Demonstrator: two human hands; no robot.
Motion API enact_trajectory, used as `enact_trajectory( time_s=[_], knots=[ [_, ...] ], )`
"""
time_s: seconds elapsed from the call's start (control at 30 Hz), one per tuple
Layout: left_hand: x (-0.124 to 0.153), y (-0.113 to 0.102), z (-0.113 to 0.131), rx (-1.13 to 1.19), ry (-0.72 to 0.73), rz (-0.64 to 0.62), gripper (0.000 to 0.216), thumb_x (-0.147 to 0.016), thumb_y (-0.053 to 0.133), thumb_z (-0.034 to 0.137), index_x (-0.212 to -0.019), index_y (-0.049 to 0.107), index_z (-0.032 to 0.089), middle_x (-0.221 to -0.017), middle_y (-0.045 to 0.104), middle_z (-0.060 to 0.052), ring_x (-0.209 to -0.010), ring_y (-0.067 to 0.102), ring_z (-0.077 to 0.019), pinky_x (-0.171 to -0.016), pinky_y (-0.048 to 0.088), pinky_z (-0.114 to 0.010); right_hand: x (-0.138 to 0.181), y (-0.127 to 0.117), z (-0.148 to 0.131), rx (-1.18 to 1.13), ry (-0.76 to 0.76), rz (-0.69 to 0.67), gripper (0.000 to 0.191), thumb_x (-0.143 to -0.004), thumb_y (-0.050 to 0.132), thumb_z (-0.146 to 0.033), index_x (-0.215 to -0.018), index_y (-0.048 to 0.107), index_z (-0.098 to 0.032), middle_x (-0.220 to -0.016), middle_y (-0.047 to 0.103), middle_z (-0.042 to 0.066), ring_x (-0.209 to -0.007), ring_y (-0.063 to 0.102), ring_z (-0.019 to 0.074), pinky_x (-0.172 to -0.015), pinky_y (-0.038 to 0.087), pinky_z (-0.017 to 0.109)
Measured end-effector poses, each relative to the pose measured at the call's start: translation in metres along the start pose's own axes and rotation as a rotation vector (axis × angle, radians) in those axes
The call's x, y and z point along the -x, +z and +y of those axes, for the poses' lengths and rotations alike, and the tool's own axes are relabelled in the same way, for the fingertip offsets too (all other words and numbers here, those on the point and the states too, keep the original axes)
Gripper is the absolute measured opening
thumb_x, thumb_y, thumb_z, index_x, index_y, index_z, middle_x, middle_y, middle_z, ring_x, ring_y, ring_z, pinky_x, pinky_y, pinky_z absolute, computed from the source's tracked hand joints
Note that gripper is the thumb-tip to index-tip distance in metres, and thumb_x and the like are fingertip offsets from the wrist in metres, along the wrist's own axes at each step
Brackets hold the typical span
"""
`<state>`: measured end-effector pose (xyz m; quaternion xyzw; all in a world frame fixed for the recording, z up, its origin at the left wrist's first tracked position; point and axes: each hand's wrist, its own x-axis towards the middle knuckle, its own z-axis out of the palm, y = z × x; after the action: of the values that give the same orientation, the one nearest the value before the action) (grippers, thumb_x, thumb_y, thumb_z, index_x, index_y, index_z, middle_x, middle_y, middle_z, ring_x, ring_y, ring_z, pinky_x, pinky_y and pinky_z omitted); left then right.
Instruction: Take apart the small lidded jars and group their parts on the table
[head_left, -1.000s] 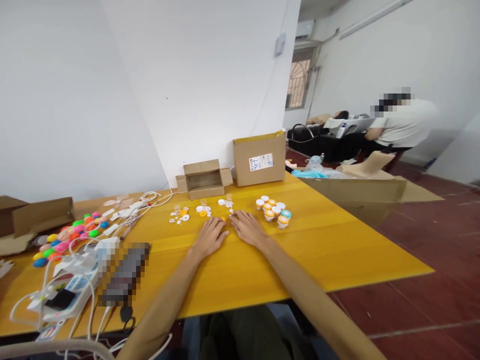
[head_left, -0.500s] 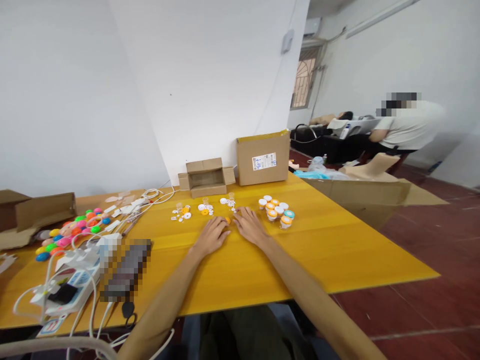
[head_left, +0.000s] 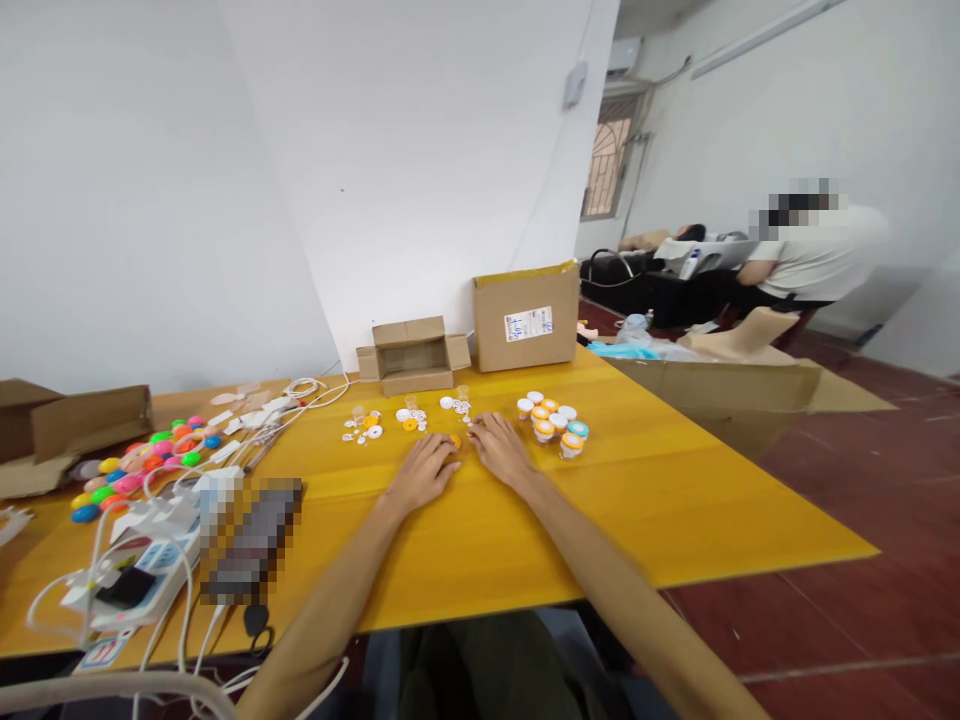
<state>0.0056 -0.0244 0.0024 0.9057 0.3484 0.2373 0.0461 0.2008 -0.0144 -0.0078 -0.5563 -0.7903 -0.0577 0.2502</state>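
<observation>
My left hand (head_left: 425, 472) lies flat on the yellow table (head_left: 465, 540), fingers stretched out, nothing in it. An orange lid (head_left: 455, 441) is just beyond its fingertips. Beside it, my right hand (head_left: 501, 450) rests palm down with fingers apart and also holds nothing. Past the hands are three loose groups of small parts: white discs (head_left: 373, 432), an orange ring-like lid (head_left: 409, 424), white pieces with holes (head_left: 460, 407) and small clear cups (head_left: 463, 392). Right of my right hand stand several small clear jars with white, orange and teal lids (head_left: 572, 443).
Behind the parts are an open small carton (head_left: 416, 380) and a larger labelled box (head_left: 525, 345). On the left lie colourful balls (head_left: 127, 483), a power strip (head_left: 169, 570) with cables and a blurred dark device (head_left: 255, 540). A person (head_left: 814, 255) sits at the far right.
</observation>
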Motion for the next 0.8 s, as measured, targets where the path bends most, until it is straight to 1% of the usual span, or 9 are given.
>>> enact_trajectory(
  time_s=[0.13, 0.27, 0.47, 0.63, 0.8],
  knots=[
    [0.0, -0.001, 0.0, 0.002, -0.012, -0.015, 0.02, -0.096, 0.046, 0.029, -0.111, 0.06, 0.026, -0.117, 0.06, -0.007, -0.113, 0.056, -0.0236, -0.099, 0.046, -0.041, -0.005, 0.002, -0.002, -0.001, 0.002, 0.012, 0.021, -0.092, 0.05, -0.015, -0.098, 0.069, -0.021, -0.111, 0.063, 0.012, -0.105, 0.055, 0.026, -0.088, 0.047, 0.039],
    [0.0, -0.001, 0.0, 0.007, 0.002, -0.01, 0.02, -0.096, 0.046, 0.028, -0.11, 0.06, 0.025, -0.117, 0.06, -0.007, -0.113, 0.056, -0.0237, -0.099, 0.046, -0.041, -0.01, 0.005, -0.003, -0.044, 0.008, 0.033, 0.02, -0.092, 0.05, -0.016, -0.094, 0.069, -0.021, -0.11, 0.064, 0.011, -0.103, 0.056, 0.0252, -0.09, 0.047, 0.039],
    [0.0, -0.001, 0.001, 0.008, 0.008, -0.01, 0.018, -0.096, 0.046, 0.029, -0.108, 0.06, 0.025, -0.118, 0.061, -0.007, -0.114, 0.056, -0.0233, -0.099, 0.046, -0.04, -0.012, 0.008, 0.002, -0.13, 0.069, 0.052, 0.02, -0.091, 0.049, -0.015, -0.088, 0.069, -0.021, -0.105, 0.064, 0.01, -0.101, 0.057, 0.0237, -0.093, 0.047, 0.038],
    [-0.001, -0.001, 0.001, 0.025, -0.01, -0.03, 0.02, -0.097, 0.046, 0.029, -0.109, 0.061, 0.026, -0.117, 0.061, -0.007, -0.113, 0.056, -0.0234, -0.1, 0.046, -0.042, -0.014, 0.011, 0.007, -0.138, 0.116, 0.044, 0.016, -0.091, 0.052, -0.018, -0.087, 0.068, -0.021, -0.103, 0.064, 0.009, -0.1, 0.056, 0.0243, -0.092, 0.046, 0.038],
    [0.0, -0.001, 0.001, 0.027, -0.009, -0.032, 0.02, -0.097, 0.045, 0.029, -0.108, 0.061, 0.026, -0.118, 0.06, -0.007, -0.114, 0.055, -0.0235, -0.1, 0.045, -0.042, -0.015, 0.013, 0.011, -0.152, 0.098, 0.058, 0.017, -0.091, 0.051, -0.019, -0.086, 0.067, -0.023, -0.101, 0.064, 0.008, -0.099, 0.056, 0.0251, -0.09, 0.046, 0.039]
  ],
)
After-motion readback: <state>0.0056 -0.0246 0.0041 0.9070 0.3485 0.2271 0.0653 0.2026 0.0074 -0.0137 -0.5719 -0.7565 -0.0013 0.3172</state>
